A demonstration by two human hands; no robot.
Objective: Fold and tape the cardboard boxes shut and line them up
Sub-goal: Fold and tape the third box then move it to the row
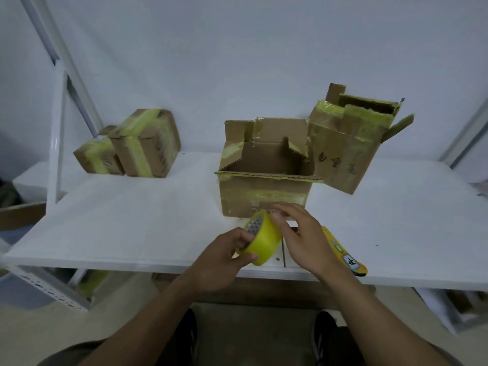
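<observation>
My left hand [224, 256] grips a roll of yellow tape [261, 240] just above the front edge of the white table [132, 220]. My right hand [301, 236] touches the roll's right side with its fingertips, fingers loosely bent. Right behind the roll stands an open cardboard box [264, 194] with its flaps up. A taller open box [348, 146] leans against it on the right. At the table's back left sit two taped-shut boxes, a small one [96, 157] and a bigger one [148, 143], side by side.
A yellow box cutter [346, 253] lies on the table under my right wrist. White shelf posts [59, 133] rise at the left. A white wall stands behind the table. Below the table I see cardboard and my shoes.
</observation>
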